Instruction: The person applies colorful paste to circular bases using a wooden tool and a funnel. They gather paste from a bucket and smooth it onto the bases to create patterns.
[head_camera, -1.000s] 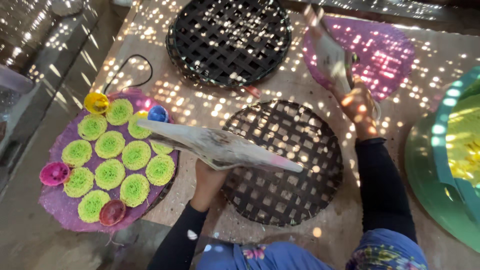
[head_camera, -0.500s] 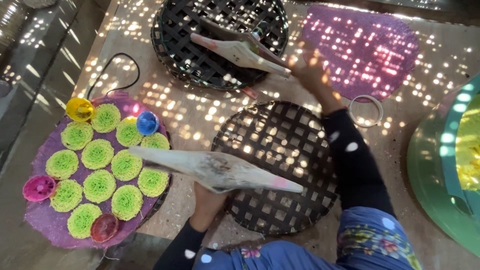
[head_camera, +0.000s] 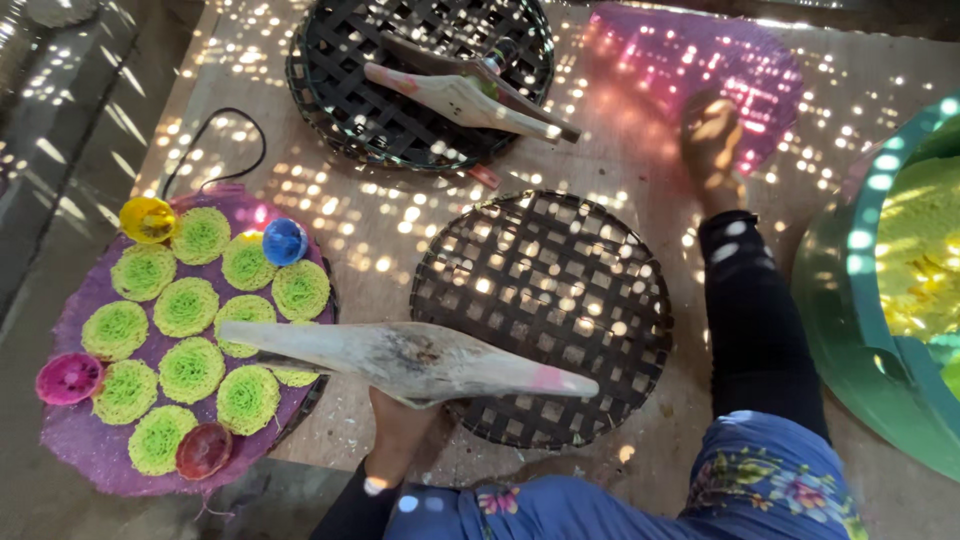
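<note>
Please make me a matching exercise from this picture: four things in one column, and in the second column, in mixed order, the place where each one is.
Things
1. wooden paddle
2. second paddle
3. green noodle nests
4. right hand

Places
A. on the purple cloth at the left
B. inside the far woven tray
C. held by the left hand, over the near woven tray
D. at the edge of the pink mat

Pairs: 1-C, 2-B, 3-A, 4-D
</note>
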